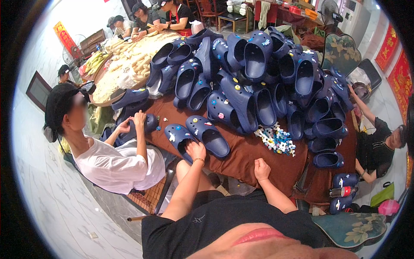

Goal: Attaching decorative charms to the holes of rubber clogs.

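My left hand [196, 151] rests on the heel end of a navy clog [179, 137] dotted with small charms, lying at the near edge of the brown-covered table [258, 157]. A second navy clog [210, 137] lies right beside it. My right hand [261, 168] is closed in a fist at the table edge with nothing visible in it. A heap of small colourful shoe charms [276, 139] lies just beyond my right hand. Behind them rises a big pile of navy clogs [258, 73].
A person in a white top [116, 164] sits at my left handling a clog. Another person in black [379, 146] sits at the right. More people work at a far table heaped with pale vegetables [125, 64]. Several clogs [343, 190] sit low at the right.
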`<action>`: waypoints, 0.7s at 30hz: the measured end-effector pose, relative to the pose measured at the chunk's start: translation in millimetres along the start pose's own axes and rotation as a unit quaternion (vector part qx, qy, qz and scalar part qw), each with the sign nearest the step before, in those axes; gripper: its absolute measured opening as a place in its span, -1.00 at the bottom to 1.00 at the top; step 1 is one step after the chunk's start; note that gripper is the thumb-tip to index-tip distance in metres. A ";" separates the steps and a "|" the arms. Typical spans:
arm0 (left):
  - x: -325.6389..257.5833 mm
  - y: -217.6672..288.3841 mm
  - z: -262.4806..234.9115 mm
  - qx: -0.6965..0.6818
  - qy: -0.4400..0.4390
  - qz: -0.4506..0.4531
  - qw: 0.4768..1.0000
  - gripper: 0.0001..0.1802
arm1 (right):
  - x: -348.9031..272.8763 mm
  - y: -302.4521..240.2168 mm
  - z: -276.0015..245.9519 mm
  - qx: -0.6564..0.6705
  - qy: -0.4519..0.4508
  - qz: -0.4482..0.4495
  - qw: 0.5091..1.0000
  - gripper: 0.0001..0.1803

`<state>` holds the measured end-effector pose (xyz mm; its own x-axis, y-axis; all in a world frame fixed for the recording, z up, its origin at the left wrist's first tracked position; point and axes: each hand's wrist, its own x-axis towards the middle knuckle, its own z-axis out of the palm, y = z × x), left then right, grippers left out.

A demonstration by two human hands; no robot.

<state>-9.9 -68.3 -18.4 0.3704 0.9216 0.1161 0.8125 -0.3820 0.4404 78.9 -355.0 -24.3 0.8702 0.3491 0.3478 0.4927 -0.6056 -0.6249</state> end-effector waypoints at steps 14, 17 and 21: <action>-1.2 0.0 0.0 -0.008 0.013 -0.006 1.000 -0.64 | -0.2 -1.1 -1.7 -0.003 -0.019 -0.002 1.000 -0.72; -1.1 2.8 -0.9 -0.012 0.003 -0.010 1.000 -0.64 | -0.2 -0.3 -2.1 -0.009 -0.020 0.004 1.000 -0.72; -0.5 2.4 -0.9 -0.007 0.002 -0.013 1.000 -0.63 | 0.5 -2.1 -2.1 0.008 -0.011 0.006 1.000 -0.73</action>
<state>-8.7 -69.7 -16.6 0.3479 0.9314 0.1074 0.8154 -0.3571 0.4557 78.3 -355.0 -21.3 0.8760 0.3569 0.3243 0.4810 -0.5991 -0.6401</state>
